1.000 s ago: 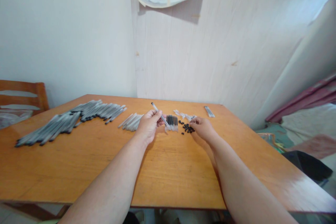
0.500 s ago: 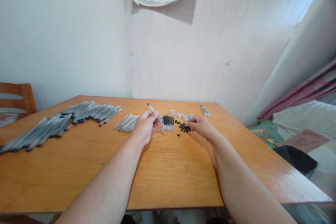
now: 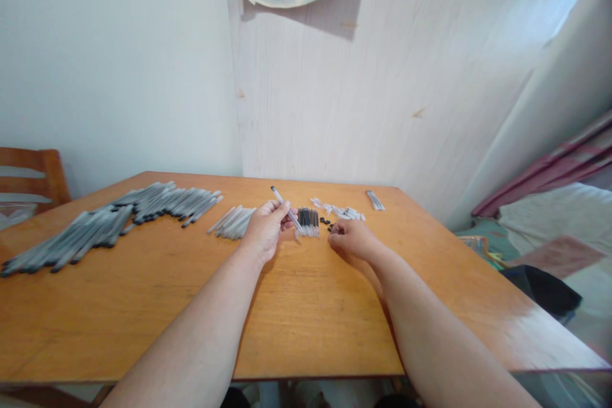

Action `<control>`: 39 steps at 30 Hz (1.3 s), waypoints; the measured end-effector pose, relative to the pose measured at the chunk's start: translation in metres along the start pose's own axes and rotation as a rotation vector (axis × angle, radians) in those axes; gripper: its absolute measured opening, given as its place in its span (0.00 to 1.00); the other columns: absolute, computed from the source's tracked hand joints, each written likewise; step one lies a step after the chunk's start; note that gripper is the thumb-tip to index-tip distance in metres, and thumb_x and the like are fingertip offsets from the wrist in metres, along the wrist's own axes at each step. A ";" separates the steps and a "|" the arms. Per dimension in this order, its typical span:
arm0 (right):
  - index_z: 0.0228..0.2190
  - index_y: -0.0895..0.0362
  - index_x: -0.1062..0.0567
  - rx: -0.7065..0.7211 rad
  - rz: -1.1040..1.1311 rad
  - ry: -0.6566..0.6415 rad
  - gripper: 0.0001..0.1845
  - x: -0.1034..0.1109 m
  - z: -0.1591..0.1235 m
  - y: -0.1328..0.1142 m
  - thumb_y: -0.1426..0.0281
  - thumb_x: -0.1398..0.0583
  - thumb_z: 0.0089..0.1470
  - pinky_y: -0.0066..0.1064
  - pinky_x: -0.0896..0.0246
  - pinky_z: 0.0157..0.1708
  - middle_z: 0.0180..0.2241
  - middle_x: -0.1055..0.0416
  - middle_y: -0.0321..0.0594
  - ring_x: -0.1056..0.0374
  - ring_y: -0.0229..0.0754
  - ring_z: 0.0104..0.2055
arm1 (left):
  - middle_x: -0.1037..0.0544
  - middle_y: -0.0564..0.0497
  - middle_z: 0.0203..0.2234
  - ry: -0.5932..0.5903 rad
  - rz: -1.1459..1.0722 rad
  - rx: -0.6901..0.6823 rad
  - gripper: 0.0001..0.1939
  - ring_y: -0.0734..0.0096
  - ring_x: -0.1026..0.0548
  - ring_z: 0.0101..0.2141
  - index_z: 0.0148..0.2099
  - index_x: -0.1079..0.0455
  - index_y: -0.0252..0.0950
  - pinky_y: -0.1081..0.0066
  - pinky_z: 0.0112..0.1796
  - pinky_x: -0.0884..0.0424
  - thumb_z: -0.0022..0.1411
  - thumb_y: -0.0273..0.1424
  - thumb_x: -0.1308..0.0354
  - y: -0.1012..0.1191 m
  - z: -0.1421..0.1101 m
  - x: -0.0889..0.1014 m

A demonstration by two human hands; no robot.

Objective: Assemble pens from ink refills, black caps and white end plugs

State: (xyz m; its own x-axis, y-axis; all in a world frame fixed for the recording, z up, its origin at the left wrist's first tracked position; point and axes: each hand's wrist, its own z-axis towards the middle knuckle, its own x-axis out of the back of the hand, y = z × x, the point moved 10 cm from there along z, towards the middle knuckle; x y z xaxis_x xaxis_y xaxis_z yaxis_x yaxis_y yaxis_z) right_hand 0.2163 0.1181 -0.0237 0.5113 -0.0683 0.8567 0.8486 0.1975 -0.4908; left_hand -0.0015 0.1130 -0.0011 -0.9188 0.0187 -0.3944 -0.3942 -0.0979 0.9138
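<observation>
My left hand (image 3: 264, 231) is closed round a clear pen (image 3: 277, 194) with a dark upper end, tilted up to the left. Close by on the right, a row of dark refills (image 3: 308, 222) lies on the table. My right hand (image 3: 352, 239) is lowered over the small black plugs (image 3: 325, 221), its fingers curled together and covering most of them. What those fingertips pinch is hidden. Just beyond that hand lie clear pen caps (image 3: 348, 212). Clear pen barrels (image 3: 232, 223) are laid side by side to the left of my left hand.
Large piles of black-tipped pens (image 3: 90, 236) spread over the left of the wooden table (image 3: 306, 312). A small group of slim clear pieces (image 3: 375, 199) lies at the back right. Behind the table is a wall (image 3: 315, 108); a chair (image 3: 33, 175) stands at far left.
My right hand has moved slightly left and toward me, now covering more of the black plugs and exposing more caps. My left hand still holds the pen in nearly the same place.
</observation>
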 end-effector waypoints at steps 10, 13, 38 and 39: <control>0.21 0.58 0.24 -0.238 0.077 0.169 0.05 0.029 0.007 0.072 0.70 0.39 0.43 0.26 0.51 0.24 0.18 0.31 0.35 0.37 0.36 0.23 | 0.21 0.49 0.28 0.004 0.000 -0.001 0.07 0.78 0.26 0.26 0.33 0.31 0.32 0.78 0.28 0.31 0.58 0.31 0.38 0.002 -0.001 0.000; 0.21 0.59 0.25 -0.210 0.112 0.106 0.05 0.018 0.010 0.070 0.70 0.39 0.42 0.25 0.51 0.23 0.19 0.31 0.35 0.38 0.35 0.23 | 0.22 0.49 0.27 0.010 0.004 -0.002 0.07 0.79 0.27 0.25 0.32 0.31 0.32 0.79 0.28 0.31 0.58 0.31 0.38 0.003 -0.001 0.000; 0.22 0.57 0.34 -0.341 0.573 -0.158 0.08 -0.006 -0.015 0.022 0.74 0.43 0.50 0.21 0.45 0.16 0.18 0.27 0.38 0.33 0.35 0.17 | 0.22 0.49 0.27 -0.009 0.012 0.000 0.09 0.79 0.27 0.25 0.32 0.31 0.33 0.78 0.28 0.32 0.56 0.33 0.36 0.002 -0.003 -0.002; 0.23 0.57 0.34 -0.338 0.594 -0.165 0.07 -0.007 -0.016 0.020 0.74 0.43 0.51 0.21 0.44 0.15 0.19 0.26 0.39 0.32 0.35 0.18 | 0.22 0.49 0.27 -0.009 0.010 0.000 0.09 0.79 0.27 0.25 0.32 0.31 0.33 0.78 0.28 0.32 0.56 0.33 0.36 0.002 -0.002 -0.002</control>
State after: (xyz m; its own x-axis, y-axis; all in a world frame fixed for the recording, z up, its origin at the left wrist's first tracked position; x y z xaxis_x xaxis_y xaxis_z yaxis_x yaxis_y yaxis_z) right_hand 0.2315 0.1069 -0.0420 0.8970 0.1120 0.4276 0.4410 -0.1609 -0.8830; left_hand -0.0008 0.1103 0.0011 -0.9230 0.0271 -0.3840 -0.3847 -0.0978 0.9178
